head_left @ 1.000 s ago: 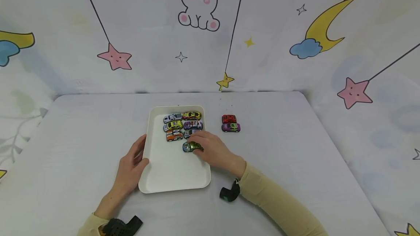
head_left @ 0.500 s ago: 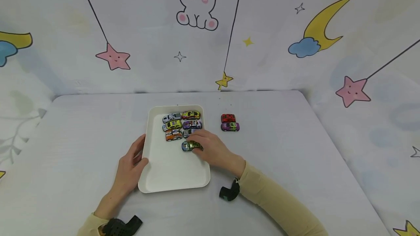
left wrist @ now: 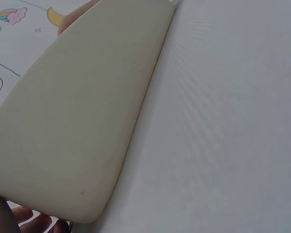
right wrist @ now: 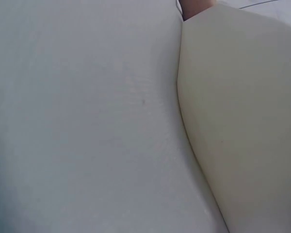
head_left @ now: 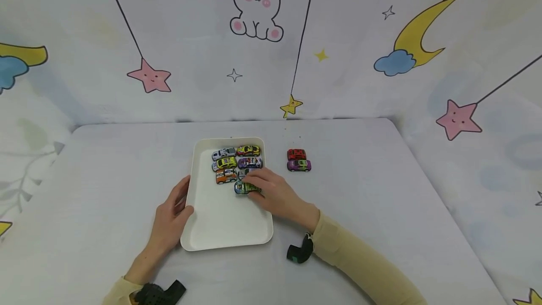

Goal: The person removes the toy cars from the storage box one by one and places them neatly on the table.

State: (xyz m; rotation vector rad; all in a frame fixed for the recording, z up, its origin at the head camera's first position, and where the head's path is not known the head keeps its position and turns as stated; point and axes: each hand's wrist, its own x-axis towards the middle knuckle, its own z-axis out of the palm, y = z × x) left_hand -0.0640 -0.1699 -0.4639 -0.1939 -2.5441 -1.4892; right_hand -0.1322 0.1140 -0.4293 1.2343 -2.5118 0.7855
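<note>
In the head view my right hand [head_left: 279,194] reaches over the right rim of the white tray [head_left: 224,225]. It pinches a green toy car [head_left: 242,188], partly hidden by the fingers, just below a grey toy car [head_left: 243,173]. My left hand [head_left: 169,218] holds the tray's left edge, the thumb at the rim and the other fingers along the outer wall. Above the pinched car, several toy cars sit in two columns, among them an orange one [head_left: 226,176] and a purple one [head_left: 250,163]. The left wrist view shows the tray's outer wall [left wrist: 82,111] and some fingertips [left wrist: 36,224].
On the white-covered table [head_left: 360,192], right of the tray, lie a red toy car [head_left: 296,154] and a purple-green toy car [head_left: 298,165], side by side. A printed cloth backdrop [head_left: 190,22] rises behind the table's far edge.
The green car in my right hand has shifted slightly up and left, closer to the grey car. My left hand keeps its place on the tray; the whole view has shifted a little.
</note>
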